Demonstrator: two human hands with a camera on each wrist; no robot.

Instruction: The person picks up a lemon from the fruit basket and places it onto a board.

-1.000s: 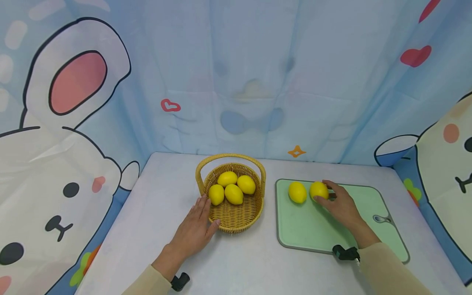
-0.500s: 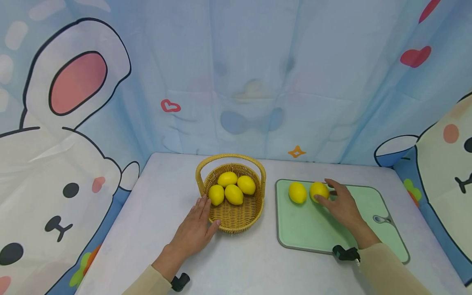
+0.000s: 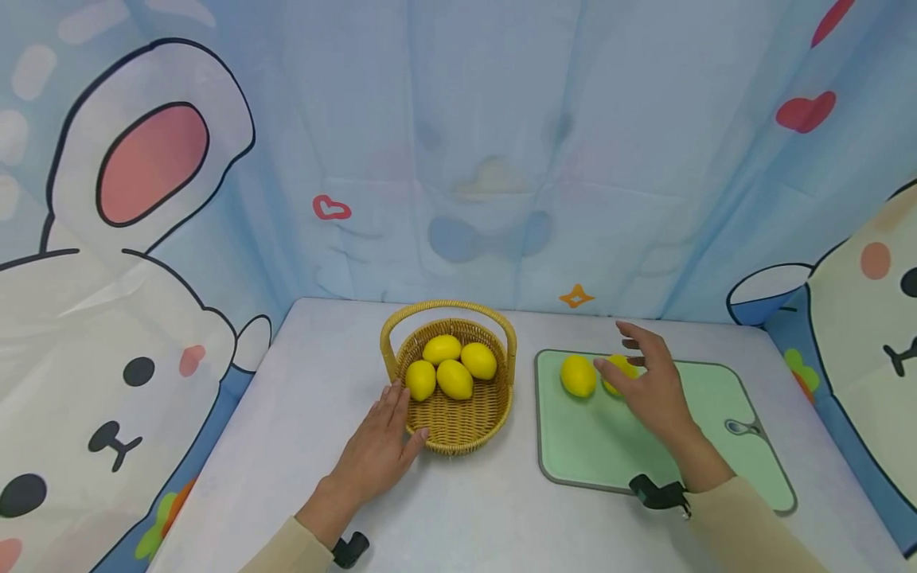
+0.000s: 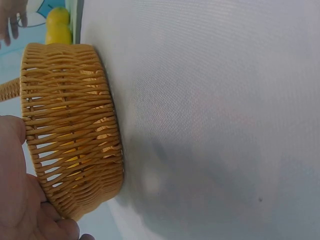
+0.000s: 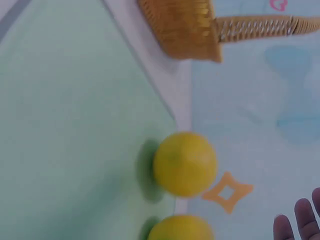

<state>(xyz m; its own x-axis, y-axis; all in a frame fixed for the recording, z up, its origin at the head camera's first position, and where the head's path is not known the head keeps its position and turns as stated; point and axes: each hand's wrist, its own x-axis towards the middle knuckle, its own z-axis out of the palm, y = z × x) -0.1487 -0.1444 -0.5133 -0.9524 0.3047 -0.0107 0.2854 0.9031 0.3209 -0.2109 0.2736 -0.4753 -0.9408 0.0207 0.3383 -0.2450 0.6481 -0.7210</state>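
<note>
My left hand [image 3: 376, 446] rests against the near left side of a round wicker basket [image 3: 458, 422], fingers fairly straight and thumb at the rim. In the left wrist view the thumb and fingers touch the outside of the basket [image 4: 75, 130]. Several yellow lemons [image 3: 454, 379] lie inside it. On a pale green cutting board [image 3: 602, 446] sit two more lemons, the left one [image 3: 578, 376] in full view, the right one [image 3: 613, 387] partly hidden by my right hand [image 3: 655, 390]. That hand hovers over the right lemon with spread fingers, holding nothing.
The basket's arched handle [image 3: 447, 304] stands upright. A white table [image 3: 494, 509] carries everything, and a printed blue curtain [image 3: 487, 119] closes off the back and sides. The board's right end has a grey hanging hole [image 3: 743, 426].
My right hand has let go of the right lemon and risen slightly up and left above it. Both board lemons stay in place. The left hand and basket have not moved.
</note>
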